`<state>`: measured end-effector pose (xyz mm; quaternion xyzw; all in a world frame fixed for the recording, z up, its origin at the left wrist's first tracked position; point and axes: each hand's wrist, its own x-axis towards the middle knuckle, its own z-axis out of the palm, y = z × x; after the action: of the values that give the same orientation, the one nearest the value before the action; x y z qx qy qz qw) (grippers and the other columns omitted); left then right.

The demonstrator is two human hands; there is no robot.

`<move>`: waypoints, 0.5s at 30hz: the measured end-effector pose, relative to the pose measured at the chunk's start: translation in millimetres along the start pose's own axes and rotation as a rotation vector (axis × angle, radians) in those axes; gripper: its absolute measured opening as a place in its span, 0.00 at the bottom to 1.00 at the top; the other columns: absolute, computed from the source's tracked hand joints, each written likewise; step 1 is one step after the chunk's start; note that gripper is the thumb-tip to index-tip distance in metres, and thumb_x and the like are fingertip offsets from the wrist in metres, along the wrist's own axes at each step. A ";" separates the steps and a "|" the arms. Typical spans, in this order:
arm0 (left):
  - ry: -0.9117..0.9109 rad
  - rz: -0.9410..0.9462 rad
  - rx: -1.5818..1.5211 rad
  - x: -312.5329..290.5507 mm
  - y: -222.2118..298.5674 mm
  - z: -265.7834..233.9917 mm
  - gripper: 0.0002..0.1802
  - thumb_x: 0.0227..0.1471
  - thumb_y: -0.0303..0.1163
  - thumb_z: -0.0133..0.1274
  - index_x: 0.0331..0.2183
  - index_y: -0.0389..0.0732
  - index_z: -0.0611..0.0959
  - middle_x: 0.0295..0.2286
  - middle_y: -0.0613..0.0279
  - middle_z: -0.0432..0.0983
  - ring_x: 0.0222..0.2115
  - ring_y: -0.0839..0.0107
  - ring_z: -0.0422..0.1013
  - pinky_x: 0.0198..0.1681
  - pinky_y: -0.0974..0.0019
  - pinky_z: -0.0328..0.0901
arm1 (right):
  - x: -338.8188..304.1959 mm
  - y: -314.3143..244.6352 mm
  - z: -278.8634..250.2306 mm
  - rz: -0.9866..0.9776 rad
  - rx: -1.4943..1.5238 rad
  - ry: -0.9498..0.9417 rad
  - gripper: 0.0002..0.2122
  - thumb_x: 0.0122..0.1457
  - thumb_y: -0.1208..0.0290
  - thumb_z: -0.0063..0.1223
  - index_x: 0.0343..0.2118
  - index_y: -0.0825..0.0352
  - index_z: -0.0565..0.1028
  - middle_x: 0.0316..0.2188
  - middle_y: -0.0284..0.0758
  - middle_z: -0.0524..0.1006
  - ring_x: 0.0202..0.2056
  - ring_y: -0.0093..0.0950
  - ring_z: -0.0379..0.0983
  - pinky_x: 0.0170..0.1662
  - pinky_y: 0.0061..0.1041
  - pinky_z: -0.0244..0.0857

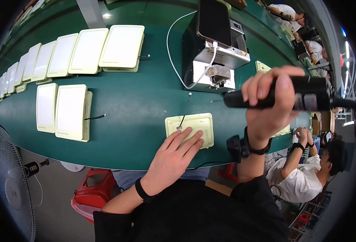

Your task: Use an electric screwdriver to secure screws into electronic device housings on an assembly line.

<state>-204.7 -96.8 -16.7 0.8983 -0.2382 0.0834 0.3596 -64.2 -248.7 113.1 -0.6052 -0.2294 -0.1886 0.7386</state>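
Note:
My left hand point(170, 161) lies with fingers stretched across a pale yellow-green plastic housing point(203, 119) near the table's front edge. A short black cable point(184, 108) with a white plug runs out of the housing toward the far side. To the right, my right hand point(270, 105) is wrapped round a black electric screwdriver point(314, 93), raised above the table and held nearly level. A thin bit shows faintly at its left end, apart from the housing. Motion blurs the fingers a little.
White-faced panels point(122, 46) overlap in a row at the far left, with two more panels point(71, 112) nearer. A black-and-silver machine point(214, 60) stands behind the housing, a phone point(214, 22) on it. A fan point(12, 189) is at left; a co-worker point(299, 173) sits at right.

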 end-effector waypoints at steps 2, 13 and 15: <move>-0.012 -0.014 0.005 -1.8 -0.4 -0.9 0.27 0.50 0.19 0.54 0.54 0.41 0.81 0.61 0.65 0.73 0.62 0.57 0.67 0.66 0.51 0.60 | -17.4 -1.3 -3.5 0.043 0.051 -0.041 0.08 0.66 0.68 0.52 0.41 0.66 0.68 0.19 0.32 0.65 0.17 0.23 0.61 0.22 0.28 0.60; -0.066 0.024 0.074 1.1 -1.3 -1.8 0.24 0.55 0.25 0.54 0.54 0.39 0.79 0.62 0.61 0.71 0.62 0.57 0.67 0.66 0.52 0.61 | -38.2 8.0 -4.5 0.060 0.002 -0.136 0.08 0.67 0.70 0.50 0.42 0.65 0.66 0.21 0.33 0.67 0.17 0.24 0.61 0.22 0.28 0.61; -0.070 0.022 0.085 1.2 -1.2 -1.4 0.24 0.55 0.26 0.54 0.55 0.39 0.79 0.62 0.62 0.71 0.62 0.57 0.67 0.66 0.52 0.61 | -37.9 11.6 -5.9 0.063 -0.002 -0.130 0.08 0.67 0.70 0.50 0.42 0.65 0.66 0.21 0.33 0.67 0.17 0.24 0.61 0.22 0.28 0.62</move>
<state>-203.1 -95.5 -16.0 0.9125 -0.2567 0.0661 0.3114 -88.3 -252.1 81.3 -0.6239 -0.2576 -0.1257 0.7271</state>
